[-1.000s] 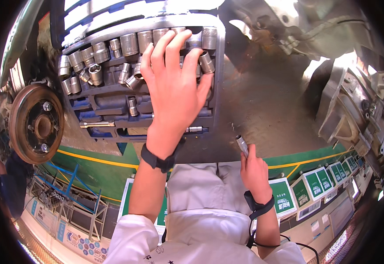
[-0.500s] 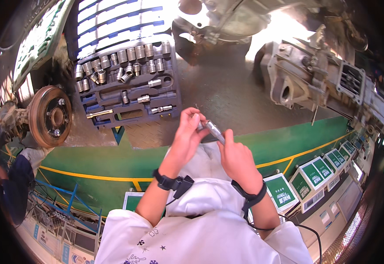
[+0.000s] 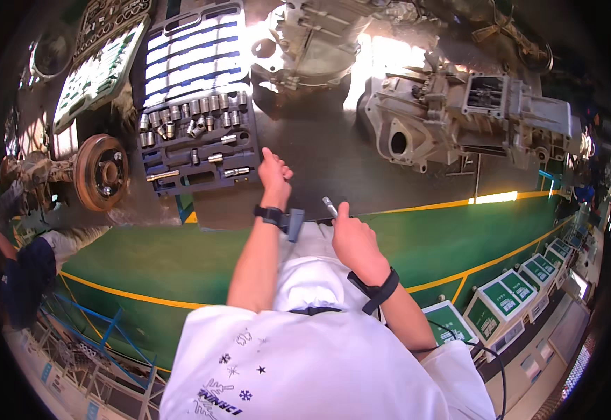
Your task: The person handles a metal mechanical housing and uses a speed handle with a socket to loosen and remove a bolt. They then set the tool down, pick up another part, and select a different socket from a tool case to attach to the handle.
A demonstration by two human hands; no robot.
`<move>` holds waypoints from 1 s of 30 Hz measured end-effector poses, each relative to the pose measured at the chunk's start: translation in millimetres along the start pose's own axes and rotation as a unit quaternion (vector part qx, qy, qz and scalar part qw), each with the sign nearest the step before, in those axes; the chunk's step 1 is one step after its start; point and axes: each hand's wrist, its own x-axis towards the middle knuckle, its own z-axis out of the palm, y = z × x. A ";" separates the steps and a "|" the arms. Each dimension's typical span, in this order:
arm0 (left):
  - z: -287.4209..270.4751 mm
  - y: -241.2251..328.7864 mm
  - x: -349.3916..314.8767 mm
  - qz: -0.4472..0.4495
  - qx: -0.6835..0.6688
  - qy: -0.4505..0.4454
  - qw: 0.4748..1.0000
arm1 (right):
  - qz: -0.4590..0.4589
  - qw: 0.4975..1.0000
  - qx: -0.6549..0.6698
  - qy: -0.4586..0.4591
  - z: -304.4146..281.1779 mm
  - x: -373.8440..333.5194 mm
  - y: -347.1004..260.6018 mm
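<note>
My right hand [image 3: 358, 246] is closed around a silver bar-shaped metal tool [image 3: 330, 206]. Its round end pokes out past the thumb, while the rest is hidden in the fist. Farther forward, beside the right edge of the dark blue socket case [image 3: 204, 183], is my left hand [image 3: 275, 172], its fingers curled in. Whatever those fingers hold, if anything, is hidden. Several silver sockets [image 3: 195, 107] stand in the case's rows. Below them lie a few loose sockets and adapters [image 3: 215, 158], a short extension bar [image 3: 162, 176] and a jointed piece [image 3: 236, 171].
A rusty brake drum [image 3: 102, 173] is left of the case. Gearbox housings stand at the right [image 3: 452, 115] and the far middle [image 3: 312, 52] of the metal bench [image 3: 305, 157]. Another open tool case [image 3: 99, 73] lies far left. Someone in dark clothes [image 3: 29, 280] is at the left.
My hands have parted: the left went forward to the case's edge, leaving the metal tool in the right hand. The view has shifted, bringing more of the far bench into sight.
</note>
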 end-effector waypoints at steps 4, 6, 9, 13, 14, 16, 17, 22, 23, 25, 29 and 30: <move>-3.4 -19.4 10.5 0.260 0.509 -0.019 0.820 | 0.000 1.000 0.003 0.020 -19.0 -0.7 59.6; 3.4 -28.4 -2.2 0.413 0.614 -0.056 0.670 | -0.028 0.999 0.026 0.033 -25.0 -0.3 85.0; 20.8 -32.4 -44.2 0.432 0.614 -0.097 0.654 | -0.040 0.998 0.056 0.009 -36.2 -5.0 117.3; 45.9 -33.7 -134.3 0.425 0.556 -0.219 0.680 | -0.097 0.986 0.129 0.048 -61.0 -25.6 147.7; 53.1 -35.2 -158.4 0.381 0.494 -0.285 0.728 | -0.136 0.975 0.151 0.090 -68.6 -32.3 154.1; 64.5 -35.2 -203.9 0.325 0.501 -0.305 0.742 | -0.153 0.972 0.156 0.083 -83.1 -47.2 164.8; 69.1 -37.6 -225.4 0.284 0.479 -0.346 0.755 | -0.167 0.970 0.154 0.086 -90.0 -55.7 170.0; 91.3 -60.6 -292.1 0.233 0.416 -0.388 0.789 | -0.186 0.968 0.156 0.061 -118.7 -93.5 192.9; 94.9 -68.4 -299.1 0.201 0.318 -0.392 0.840 | -0.195 0.966 0.156 0.062 -122.8 -99.1 196.6; 99.4 -75.6 -306.7 0.176 0.270 -0.400 0.858 | -0.205 0.965 0.149 0.059 -128.3 -107.6 203.6; 105.0 -84.3 -311.4 0.208 0.357 -0.422 0.807 | -0.206 0.964 0.158 0.066 -129.6 -113.8 215.6; 106.1 -87.6 -312.6 0.198 0.377 -0.424 0.799 | -0.200 0.966 0.151 0.067 -128.3 -113.1 217.8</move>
